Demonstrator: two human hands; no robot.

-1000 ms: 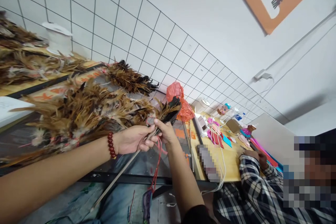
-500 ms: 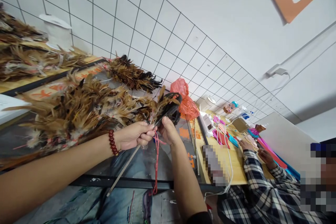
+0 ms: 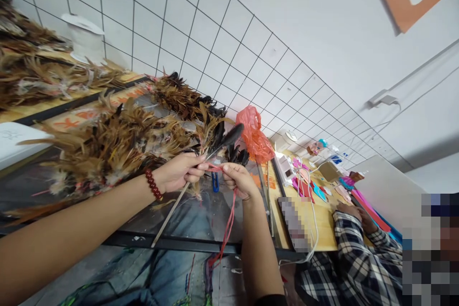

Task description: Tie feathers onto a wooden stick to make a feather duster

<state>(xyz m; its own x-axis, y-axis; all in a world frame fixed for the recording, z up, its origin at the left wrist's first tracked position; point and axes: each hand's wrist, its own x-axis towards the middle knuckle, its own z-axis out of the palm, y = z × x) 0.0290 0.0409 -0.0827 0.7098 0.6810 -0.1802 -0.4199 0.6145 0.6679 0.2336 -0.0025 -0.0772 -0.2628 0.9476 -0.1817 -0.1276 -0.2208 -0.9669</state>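
My left hand (image 3: 182, 172), with a dark red bead bracelet (image 3: 153, 185) at the wrist, is closed around a thin pale stick (image 3: 170, 220). Black feathers (image 3: 229, 137) point up and right from that grip. Just right of it, my right hand (image 3: 241, 180) pinches pink string (image 3: 231, 220); one stretch runs taut between both hands, and the rest hangs past the table edge. Between and behind my hands lies a small blue looped object (image 3: 215, 182). A big pile of brown feathers (image 3: 118, 148) spreads behind my left forearm.
More feather bundles (image 3: 186, 98) lie by the wire grid (image 3: 172, 24). A red plastic bag (image 3: 253, 136) sits beyond my right hand. On the wooden table (image 3: 324, 215) at right are cables, coloured pieces and a co-worker's plaid sleeves (image 3: 347, 234). A white box (image 3: 21, 146) stands at left.
My right hand has left the black feathers and drawn the pink string out to the right. The black feathers now show more freely above my left hand. The view has shifted slightly.
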